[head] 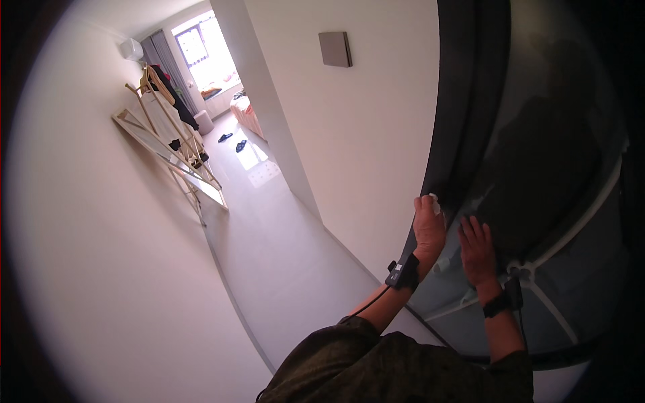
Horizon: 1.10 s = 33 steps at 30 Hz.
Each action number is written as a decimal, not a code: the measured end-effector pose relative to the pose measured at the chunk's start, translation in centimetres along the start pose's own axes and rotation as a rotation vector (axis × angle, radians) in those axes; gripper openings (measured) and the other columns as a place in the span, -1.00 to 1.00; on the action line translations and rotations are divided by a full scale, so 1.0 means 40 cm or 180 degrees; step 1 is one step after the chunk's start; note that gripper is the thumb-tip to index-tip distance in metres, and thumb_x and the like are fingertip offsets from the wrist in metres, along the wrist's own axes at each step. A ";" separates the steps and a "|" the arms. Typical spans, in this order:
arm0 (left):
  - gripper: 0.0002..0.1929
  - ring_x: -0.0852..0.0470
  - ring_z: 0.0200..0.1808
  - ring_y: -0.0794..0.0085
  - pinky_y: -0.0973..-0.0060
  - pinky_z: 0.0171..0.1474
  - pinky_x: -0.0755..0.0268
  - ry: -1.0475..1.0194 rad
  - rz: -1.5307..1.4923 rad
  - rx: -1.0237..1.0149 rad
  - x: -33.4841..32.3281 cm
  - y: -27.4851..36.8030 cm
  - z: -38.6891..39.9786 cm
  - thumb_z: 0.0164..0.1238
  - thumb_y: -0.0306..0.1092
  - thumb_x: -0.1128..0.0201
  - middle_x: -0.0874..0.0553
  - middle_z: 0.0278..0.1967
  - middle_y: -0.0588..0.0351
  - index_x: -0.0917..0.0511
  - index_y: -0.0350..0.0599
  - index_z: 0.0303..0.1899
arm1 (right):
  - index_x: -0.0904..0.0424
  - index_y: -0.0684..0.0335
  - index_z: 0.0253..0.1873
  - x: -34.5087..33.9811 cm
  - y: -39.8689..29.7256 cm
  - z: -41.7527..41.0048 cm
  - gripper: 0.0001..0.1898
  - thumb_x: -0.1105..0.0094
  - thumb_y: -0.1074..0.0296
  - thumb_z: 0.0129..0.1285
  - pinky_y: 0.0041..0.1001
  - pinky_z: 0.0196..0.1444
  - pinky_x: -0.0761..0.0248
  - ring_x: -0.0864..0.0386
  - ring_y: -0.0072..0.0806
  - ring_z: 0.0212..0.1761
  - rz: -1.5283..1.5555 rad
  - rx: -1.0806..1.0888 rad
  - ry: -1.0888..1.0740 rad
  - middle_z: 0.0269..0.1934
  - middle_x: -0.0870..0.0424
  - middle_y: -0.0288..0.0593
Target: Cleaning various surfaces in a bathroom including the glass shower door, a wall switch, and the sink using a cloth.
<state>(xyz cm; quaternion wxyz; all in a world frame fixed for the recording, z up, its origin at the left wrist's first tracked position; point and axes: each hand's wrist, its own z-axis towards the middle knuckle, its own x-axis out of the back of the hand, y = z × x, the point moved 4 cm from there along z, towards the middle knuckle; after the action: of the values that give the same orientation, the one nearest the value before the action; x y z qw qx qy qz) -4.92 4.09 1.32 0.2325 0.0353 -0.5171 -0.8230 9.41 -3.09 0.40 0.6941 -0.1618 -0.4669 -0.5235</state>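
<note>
My left hand (430, 226) is bent at the wrist and closed around a small white wad (435, 205), perhaps tissue or cloth. It is at the dark frame (466, 90) beside a glass panel (549, 201), probably of a door. Most of the wad is hidden by my fingers. To its right, my right hand (476, 249) is raised flat at the glass with fingers extended, holding nothing; I cannot tell whether the palm touches. Pale curved lines (579, 229) and a knot-like ornament (521, 272) decorate the panel, which also shows dark reflections.
A grey wall switch (334, 49) is on the white wall left of the frame. Down the corridor floor (272, 252) stand a leaning mirror (201, 186) and a clothes rack (158, 106). Dark slippers (241, 146) lie near a bed (247, 113). Black wrist devices (403, 272) trail cables.
</note>
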 end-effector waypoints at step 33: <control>-0.86 -0.67 -0.36 0.24 0.36 -0.24 -0.51 -0.0633 -0.0968 0.0217 -0.098 -0.043 -0.110 0.23 -0.65 -0.04 -0.61 -0.37 -0.02 -0.51 -0.18 -0.30 | -0.55 0.33 0.13 0.048 0.045 -0.022 -0.63 -0.11 0.54 0.19 -0.29 0.37 -0.27 -0.38 -0.34 0.38 0.0657 -0.0123 0.0418 0.22 -0.53 -0.13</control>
<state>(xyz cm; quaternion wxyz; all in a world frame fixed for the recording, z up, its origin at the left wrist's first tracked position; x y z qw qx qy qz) -0.72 2.65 -2.92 0.0518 0.0393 -0.5538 -0.8301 11.45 -4.12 1.98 0.7701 -0.1878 -0.3911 -0.4677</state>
